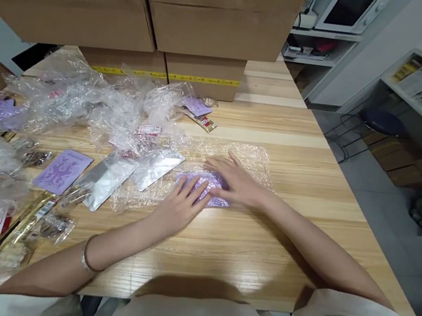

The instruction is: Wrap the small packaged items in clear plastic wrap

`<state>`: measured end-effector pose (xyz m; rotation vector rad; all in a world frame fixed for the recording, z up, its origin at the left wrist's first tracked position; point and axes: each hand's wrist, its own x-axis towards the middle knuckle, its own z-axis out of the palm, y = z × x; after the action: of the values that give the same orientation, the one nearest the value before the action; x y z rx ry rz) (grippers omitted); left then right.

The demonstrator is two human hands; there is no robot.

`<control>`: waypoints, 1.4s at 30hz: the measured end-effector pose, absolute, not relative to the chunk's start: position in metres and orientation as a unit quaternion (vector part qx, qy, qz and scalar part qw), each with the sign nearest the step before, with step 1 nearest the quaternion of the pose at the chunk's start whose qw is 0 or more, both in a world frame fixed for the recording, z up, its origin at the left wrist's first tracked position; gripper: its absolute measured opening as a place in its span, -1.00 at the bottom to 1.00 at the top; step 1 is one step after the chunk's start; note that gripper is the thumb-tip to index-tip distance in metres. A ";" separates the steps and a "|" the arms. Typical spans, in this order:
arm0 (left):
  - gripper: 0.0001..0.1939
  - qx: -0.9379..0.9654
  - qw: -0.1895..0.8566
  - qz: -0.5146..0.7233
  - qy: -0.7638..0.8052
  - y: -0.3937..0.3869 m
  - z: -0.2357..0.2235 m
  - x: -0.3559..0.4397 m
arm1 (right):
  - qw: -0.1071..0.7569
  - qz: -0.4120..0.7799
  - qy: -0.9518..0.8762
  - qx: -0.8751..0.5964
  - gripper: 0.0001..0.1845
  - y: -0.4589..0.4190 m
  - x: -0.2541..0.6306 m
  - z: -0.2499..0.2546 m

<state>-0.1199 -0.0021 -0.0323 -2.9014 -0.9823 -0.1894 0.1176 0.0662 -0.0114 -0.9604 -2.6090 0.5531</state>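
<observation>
Card (216, 181) purple, flat, glinting through crinkled clear film (252, 159); lies on pale, wood-grained desk (303, 177), partly under left hand (177, 207) and right hand (238, 180). Each grip open, palm down, fingers spread. Silver pouches (158, 168), smooth, oblong, near left hand.

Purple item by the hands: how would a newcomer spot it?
On the wooden table, find the spread clear wrap. The purple item there shows beneath the left hand and right hand. Unlike the purple card farther left, hands partly cover it.
</observation>
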 end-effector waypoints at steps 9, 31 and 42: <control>-0.41 -0.930 -0.069 -0.065 -0.356 0.019 -0.034 -0.129 | 0.094 0.191 -0.919 -0.332 -0.06 0.022 0.140 -0.037; -0.48 -0.893 -0.215 -0.010 -0.395 0.036 0.001 -0.248 | 0.111 0.152 -0.886 -0.424 -0.39 0.042 0.216 -0.048; -0.48 -0.694 -0.424 -0.203 -0.545 0.044 0.005 -0.268 | 0.194 0.388 -0.723 -0.538 -0.48 0.038 0.241 -0.016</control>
<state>-0.2681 0.0442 0.0045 -3.0782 -2.4179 -0.9013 0.2405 0.0380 -0.0158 -1.5088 -2.0273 1.0891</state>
